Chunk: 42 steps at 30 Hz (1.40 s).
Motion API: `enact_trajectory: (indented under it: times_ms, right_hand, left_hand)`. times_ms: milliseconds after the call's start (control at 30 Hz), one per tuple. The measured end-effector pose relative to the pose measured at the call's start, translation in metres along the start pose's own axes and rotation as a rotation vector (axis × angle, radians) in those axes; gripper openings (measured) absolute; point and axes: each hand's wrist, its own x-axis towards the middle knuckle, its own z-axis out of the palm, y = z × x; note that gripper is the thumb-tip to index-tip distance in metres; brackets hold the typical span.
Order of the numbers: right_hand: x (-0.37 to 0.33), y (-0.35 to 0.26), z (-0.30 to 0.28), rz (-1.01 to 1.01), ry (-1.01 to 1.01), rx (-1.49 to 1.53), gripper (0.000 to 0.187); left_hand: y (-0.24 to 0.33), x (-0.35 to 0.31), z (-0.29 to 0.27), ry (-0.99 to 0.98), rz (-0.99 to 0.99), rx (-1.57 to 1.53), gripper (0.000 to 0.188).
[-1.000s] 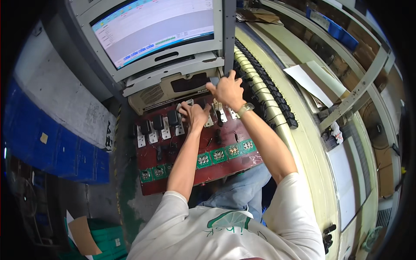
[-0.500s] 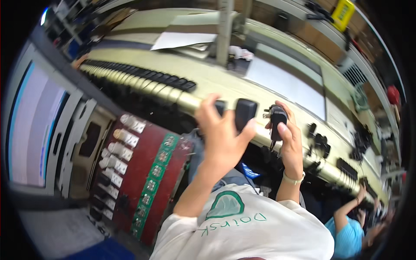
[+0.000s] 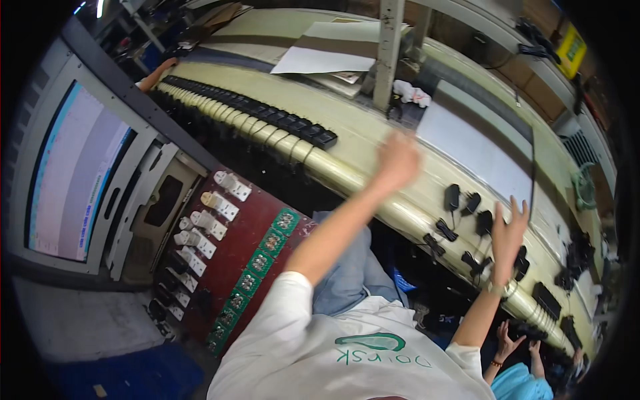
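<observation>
My left hand [image 3: 399,160] is over the pale worktop, smeared by motion, so its fingers cannot be made out. My right hand [image 3: 509,237] is farther right, its fingers apart and nothing seen in them. Just left of its fingers lies a black power adapter [image 3: 485,223]. Two more black adapters, one upright [image 3: 452,197] and one beside it [image 3: 472,203], lie with their cords on the worktop between my hands. Bundled black cords [image 3: 446,231] are at the worktop's near edge.
A long row of black adapters [image 3: 267,119] lines the worktop [image 3: 360,143], cords hanging over its edge. At left are a monitor [image 3: 77,173] and a red board [image 3: 257,217] with white sockets [image 3: 208,225]. A metal post [image 3: 389,53] stands behind. Another person's hands [image 3: 508,343] are at lower right.
The adapter that was in my right hand is out of it, and that hand has opened. My left hand has left the two adapters near it. The view has shifted, too.
</observation>
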Motion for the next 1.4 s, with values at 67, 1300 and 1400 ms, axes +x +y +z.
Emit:
enact_trajectory:
  times_ms: [67, 1300, 1400]
  right_hand:
    - [-0.013, -0.070, -0.068, -0.057, -0.024, 0.792, 0.039]
    - [0.004, -0.144, 0.126, 0.248, -0.422, 0.747, 0.080]
    - [0.016, -0.135, 0.152, 0.355, -0.570, 0.966, 0.061]
  left_hand:
    - [-0.087, 0.011, -0.068, 0.253, -0.223, 0.175, 0.038]
    - [-0.056, -0.001, -0.043, -0.457, -0.484, -1.048, 0.022]
    - [-0.046, -0.008, -0.029, -0.448, -0.472, -1.231, 0.023]
